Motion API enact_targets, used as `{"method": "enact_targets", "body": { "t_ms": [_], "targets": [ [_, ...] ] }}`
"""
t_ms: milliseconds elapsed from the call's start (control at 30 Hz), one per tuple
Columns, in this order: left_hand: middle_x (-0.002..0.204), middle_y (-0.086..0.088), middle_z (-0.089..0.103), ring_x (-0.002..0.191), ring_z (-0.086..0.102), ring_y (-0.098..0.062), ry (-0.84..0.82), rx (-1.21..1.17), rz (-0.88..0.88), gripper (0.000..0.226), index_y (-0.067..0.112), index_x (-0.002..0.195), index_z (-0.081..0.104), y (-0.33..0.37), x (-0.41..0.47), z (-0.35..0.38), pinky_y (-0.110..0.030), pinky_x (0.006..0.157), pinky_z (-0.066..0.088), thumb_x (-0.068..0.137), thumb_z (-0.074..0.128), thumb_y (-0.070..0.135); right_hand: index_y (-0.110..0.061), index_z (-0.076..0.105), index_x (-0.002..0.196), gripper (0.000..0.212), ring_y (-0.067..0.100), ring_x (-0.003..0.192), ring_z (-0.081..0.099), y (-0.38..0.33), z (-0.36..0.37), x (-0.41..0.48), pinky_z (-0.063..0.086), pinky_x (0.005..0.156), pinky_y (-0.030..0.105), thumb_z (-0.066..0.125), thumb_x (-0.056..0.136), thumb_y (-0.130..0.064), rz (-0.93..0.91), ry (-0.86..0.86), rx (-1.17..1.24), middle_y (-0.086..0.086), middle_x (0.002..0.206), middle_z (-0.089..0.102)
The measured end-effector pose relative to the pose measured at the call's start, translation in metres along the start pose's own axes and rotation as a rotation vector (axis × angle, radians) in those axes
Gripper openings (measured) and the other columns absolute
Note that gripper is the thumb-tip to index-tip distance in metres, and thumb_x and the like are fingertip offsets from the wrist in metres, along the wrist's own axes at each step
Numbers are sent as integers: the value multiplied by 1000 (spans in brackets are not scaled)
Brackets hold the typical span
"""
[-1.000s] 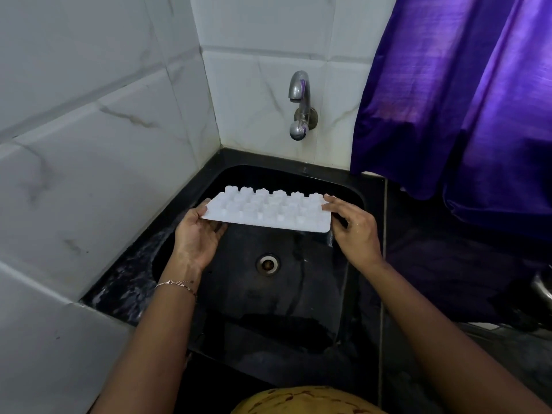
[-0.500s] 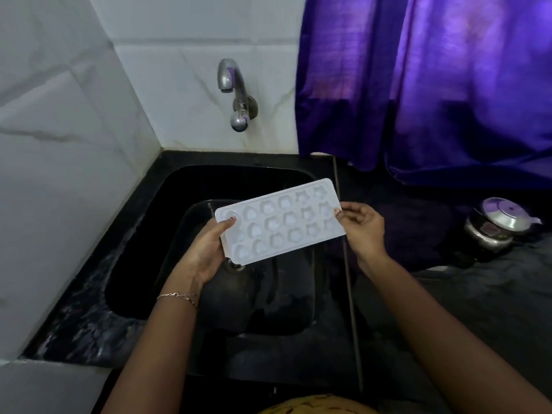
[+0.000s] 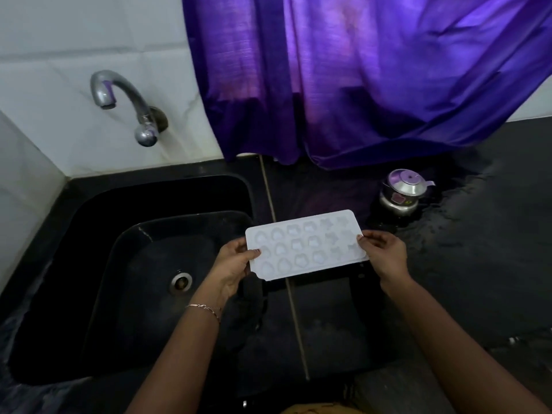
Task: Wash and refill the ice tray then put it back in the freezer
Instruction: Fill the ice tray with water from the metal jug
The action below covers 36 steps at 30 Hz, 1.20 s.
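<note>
A white plastic ice tray (image 3: 304, 245) with several shaped cells faces up, held level above the counter just right of the black sink (image 3: 98, 222). My left hand (image 3: 234, 265) grips its left short end, thumb on top. The right short end is pinched by my right hand (image 3: 383, 252). The cells look empty. A chrome tap (image 3: 125, 106) sticks out of the tiled wall over the sink's back left, with no water running.
A purple curtain (image 3: 358, 76) hangs down to the black counter (image 3: 478, 264) behind the tray. A small steel lidded pot (image 3: 401, 192) stands on the counter, just beyond my right hand. The sink drain (image 3: 180, 281) lies left of my left hand. White tiles line the left wall.
The tray was underside up over the sink; it has been flipped cells-up and carried right, from over the basin to over the counter. The view has swung right with it.
</note>
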<state>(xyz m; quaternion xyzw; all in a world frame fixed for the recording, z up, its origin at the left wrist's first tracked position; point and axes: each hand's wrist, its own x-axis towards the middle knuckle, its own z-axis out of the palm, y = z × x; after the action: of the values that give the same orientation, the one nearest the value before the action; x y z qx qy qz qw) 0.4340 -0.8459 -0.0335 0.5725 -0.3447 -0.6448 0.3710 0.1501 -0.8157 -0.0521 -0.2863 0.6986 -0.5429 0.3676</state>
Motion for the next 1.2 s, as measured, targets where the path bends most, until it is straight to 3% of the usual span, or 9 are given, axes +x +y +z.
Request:
{"method": "enact_targets", "body": {
  "t_ms": [200,400,600,700,833,967,1067,1200],
  "targets": [
    [110,-12,69,87,69,-18,116,-39,36,40,0,123,58,-13,3,57,-26,58,58,84,66,-6,-14,72,91,13,21,86,70,8,-56,43,56,87,42,78,79,-16,-5,-73,-190,5,88,73],
    [96,-4,71,73,71,-7,235,-44,79,37,-1,118,60,-20,1,91,-21,56,56,83,66,-8,-11,71,87,19,24,83,71,7,-85,76,58,82,42,83,73,-16,-9,-206,-212,7,85,73],
    [108,-11,70,86,69,-16,353,-61,84,39,-1,120,60,-27,3,100,-21,57,57,82,69,-5,-18,70,80,16,20,79,71,9,-90,89,59,76,38,83,72,-24,-53,-288,-249,1,80,73],
    [100,-7,70,82,69,-15,402,-77,95,36,0,118,62,-28,5,106,-20,56,57,82,69,-4,-22,67,72,15,19,73,69,4,-96,98,57,71,38,77,75,-34,-103,-132,-246,-4,72,70],
    [105,-12,70,83,68,-18,444,-98,103,33,0,115,63,-28,8,112,-28,66,56,83,69,-3,-19,58,84,5,23,85,63,-24,-104,128,48,75,32,63,85,-18,-214,133,-207,1,85,65],
    [109,-16,69,87,69,-25,459,-92,106,33,-1,115,63,-30,9,113,-32,73,56,82,69,-4,-15,57,101,13,21,96,59,-42,-100,168,46,89,35,59,90,-21,-222,90,-178,2,103,61],
    [104,-15,70,80,69,-20,459,-56,96,34,-2,115,63,-27,10,113,-28,63,58,82,68,-6,-12,61,97,17,17,87,58,-40,-95,180,45,80,32,57,93,-29,-232,8,-162,0,90,62],
    [105,-15,69,78,68,-19,470,-55,76,35,-2,116,62,-25,11,115,-28,62,59,81,68,-7,-13,54,64,37,9,60,45,-37,-89,183,36,60,27,55,94,-35,-187,4,-52,-2,62,51]
  ]
}}
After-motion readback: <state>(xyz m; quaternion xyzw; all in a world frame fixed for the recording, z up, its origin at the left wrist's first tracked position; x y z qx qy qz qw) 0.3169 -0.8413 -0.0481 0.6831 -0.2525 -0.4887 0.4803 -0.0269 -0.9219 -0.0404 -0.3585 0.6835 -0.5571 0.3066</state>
